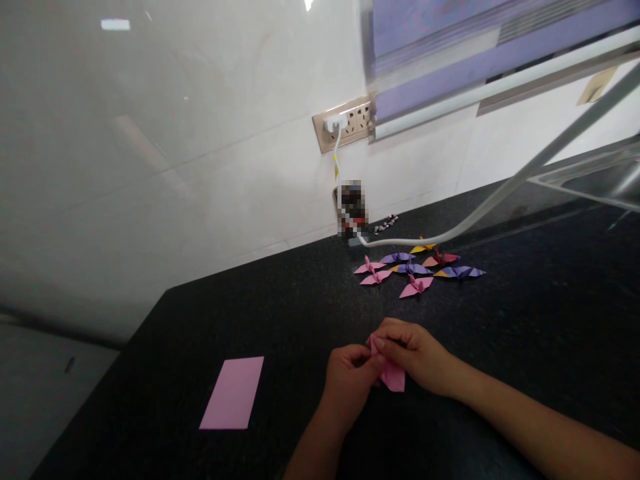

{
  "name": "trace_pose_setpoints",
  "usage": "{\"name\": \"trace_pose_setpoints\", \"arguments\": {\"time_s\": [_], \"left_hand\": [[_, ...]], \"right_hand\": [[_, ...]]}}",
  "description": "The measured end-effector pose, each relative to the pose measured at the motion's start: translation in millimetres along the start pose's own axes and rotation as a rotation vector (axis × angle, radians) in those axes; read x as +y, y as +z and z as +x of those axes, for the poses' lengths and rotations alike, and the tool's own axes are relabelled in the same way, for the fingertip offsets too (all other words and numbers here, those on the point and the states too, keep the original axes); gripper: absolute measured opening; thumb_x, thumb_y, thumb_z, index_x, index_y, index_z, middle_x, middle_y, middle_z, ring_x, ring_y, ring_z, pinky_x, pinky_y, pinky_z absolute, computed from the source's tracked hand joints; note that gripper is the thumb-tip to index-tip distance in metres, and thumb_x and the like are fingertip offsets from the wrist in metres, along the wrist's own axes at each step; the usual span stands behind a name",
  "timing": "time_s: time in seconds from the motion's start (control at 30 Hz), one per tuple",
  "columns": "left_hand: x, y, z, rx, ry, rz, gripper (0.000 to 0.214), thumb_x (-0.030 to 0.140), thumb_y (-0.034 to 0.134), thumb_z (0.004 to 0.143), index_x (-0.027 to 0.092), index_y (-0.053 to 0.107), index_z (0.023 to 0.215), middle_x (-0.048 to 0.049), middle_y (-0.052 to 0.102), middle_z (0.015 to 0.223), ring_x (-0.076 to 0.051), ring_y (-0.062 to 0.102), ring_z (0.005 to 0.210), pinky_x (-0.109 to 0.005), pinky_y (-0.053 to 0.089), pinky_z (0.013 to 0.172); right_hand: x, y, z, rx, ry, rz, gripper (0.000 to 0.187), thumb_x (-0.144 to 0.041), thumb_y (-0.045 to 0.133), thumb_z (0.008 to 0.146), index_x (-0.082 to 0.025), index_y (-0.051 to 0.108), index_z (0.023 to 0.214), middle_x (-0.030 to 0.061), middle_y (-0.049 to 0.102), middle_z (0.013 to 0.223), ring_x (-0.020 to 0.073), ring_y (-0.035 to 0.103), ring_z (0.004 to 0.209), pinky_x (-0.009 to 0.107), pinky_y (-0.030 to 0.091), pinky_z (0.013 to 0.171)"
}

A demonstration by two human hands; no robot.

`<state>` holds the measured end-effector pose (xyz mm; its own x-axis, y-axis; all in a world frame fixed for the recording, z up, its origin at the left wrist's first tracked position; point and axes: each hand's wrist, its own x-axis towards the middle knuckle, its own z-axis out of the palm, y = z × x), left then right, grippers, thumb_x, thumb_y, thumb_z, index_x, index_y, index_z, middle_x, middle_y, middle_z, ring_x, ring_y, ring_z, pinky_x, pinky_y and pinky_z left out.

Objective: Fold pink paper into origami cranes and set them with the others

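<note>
Taking the folded pink paper [393, 378] as the centre of the dial, both hands meet on it just above the black countertop [280, 320]. The left hand [350, 377] comes in from seven o'clock, its thumb and curled fingers pinching the paper's left side. The right hand [413, 350], its forearm reaching in from four o'clock, grips the upper end, thumb laid over the front and fingers curled behind. The paper's lower part shows free between the hands, its wider end towards five o'clock. At nine o'clock, well apart from the left hand, a flat pink sheet [233, 393] lies on the countertop. Between twelve and one sits a close cluster of paper cranes [411, 269] in pink, purple, yellow and red, a pink one nearest the right hand. Beyond them, towards eleven, a dark object with a pixelated front [352, 207] leans by the wall [200, 120]; beside it lies what may be a beaded strand [385, 225], too small to be sure. A plug sits in the wall socket [360, 120] near twelve, a purple blind [425, 40] hangs at one, and a thick white cable [480, 207] runs off towards two.
</note>
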<state>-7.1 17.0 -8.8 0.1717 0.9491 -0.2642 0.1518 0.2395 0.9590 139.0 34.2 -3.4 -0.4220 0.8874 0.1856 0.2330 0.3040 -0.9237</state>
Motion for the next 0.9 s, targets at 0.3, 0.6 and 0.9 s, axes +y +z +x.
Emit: {"name": "trace_pose_setpoints", "arguments": {"time_s": [0.3,0.6,0.9], "left_hand": [[1,-6.7,1,0.203,0.127,-0.163,0.021,0.033,0.056,0.070,0.012,0.058,0.073,0.0001,0.053,0.063,-0.009,0.046,0.057,-0.021,0.037,0.055],[0,-2.6,-1,0.278,0.152,-0.360,0.024,0.029,0.059,0.068,0.016,0.049,0.086,-0.0002,0.054,0.070,-0.009,0.050,0.057,-0.018,0.037,0.048],[-2,0.3,-1,0.209,0.047,-0.353,0.040,0.032,0.056,0.069,0.017,0.049,0.106,-0.0071,0.058,0.089,-0.012,0.055,0.058,-0.021,0.042,0.047]], "right_hand": [[-2,1,-6,0.040,0.062,0.127,0.041,-0.036,0.057,0.070,-0.020,0.040,0.104,0.0010,0.048,0.081,0.0111,0.046,0.064,0.022,0.040,0.053],[-9,9,-5,-0.026,0.032,-0.187,0.013,-0.022,0.059,0.068,-0.018,0.051,0.076,-0.0008,0.049,0.071,0.0109,0.045,0.062,0.022,0.037,0.054],[-7,6,-3,0.039,-0.014,-0.166,0.018,-0.021,0.057,0.070,-0.018,0.051,0.087,0.0009,0.051,0.075,0.0110,0.047,0.061,0.022,0.038,0.053]]}}
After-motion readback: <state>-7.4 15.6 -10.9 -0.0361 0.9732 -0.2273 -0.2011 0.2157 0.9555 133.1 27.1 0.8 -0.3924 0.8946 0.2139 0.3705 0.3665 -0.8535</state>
